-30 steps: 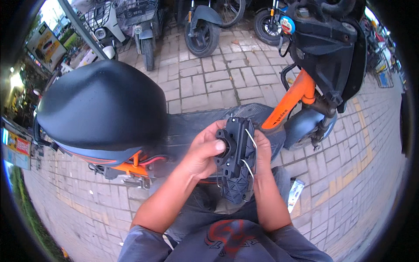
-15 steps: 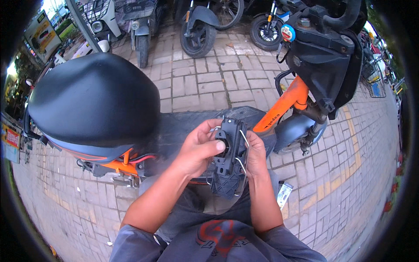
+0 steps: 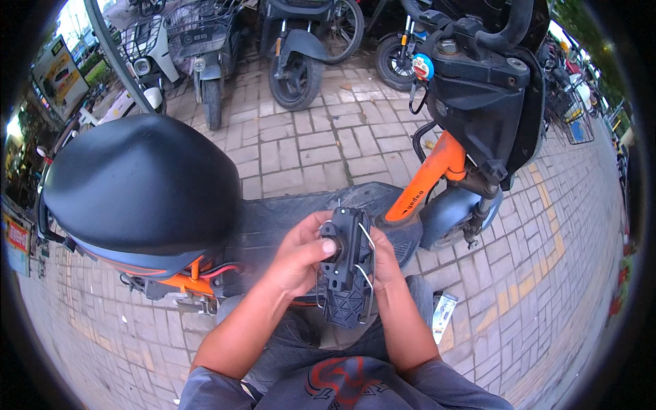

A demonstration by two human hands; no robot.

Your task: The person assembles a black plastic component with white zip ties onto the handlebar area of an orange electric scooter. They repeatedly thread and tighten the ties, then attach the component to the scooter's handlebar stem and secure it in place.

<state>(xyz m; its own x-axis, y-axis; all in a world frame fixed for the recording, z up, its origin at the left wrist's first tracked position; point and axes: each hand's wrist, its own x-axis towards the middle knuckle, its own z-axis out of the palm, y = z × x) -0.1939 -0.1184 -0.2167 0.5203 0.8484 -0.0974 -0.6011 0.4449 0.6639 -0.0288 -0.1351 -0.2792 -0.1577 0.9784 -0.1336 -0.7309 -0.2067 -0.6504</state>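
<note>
In front of my lap, both hands hold a black plastic bracket (image 3: 350, 268) with bent silver wire arms and a ribbed lower end. My left hand (image 3: 298, 258) grips its left side, the thumb pressed on a round dark part. Around the right side, beside the wires, my right hand (image 3: 386, 261) is closed, its fingers partly hidden behind the bracket. Just beyond is the dark footboard (image 3: 270, 219) of an electric scooter, which joins the black seat (image 3: 140, 184) at left to the orange frame tube (image 3: 427, 178) at right.
Black handlebars and a front cover (image 3: 478, 102) rise at the upper right, above the front wheel's grey fender (image 3: 451, 215). Several parked scooters (image 3: 297, 68) line the far side. A small printed packet (image 3: 444, 316) lies on the brick paving (image 3: 519, 342) by my right leg.
My view has shifted, so the scooter and the parked vehicles appear lower and slightly left. The bracket stays in both hands, with nearly the same grip.
</note>
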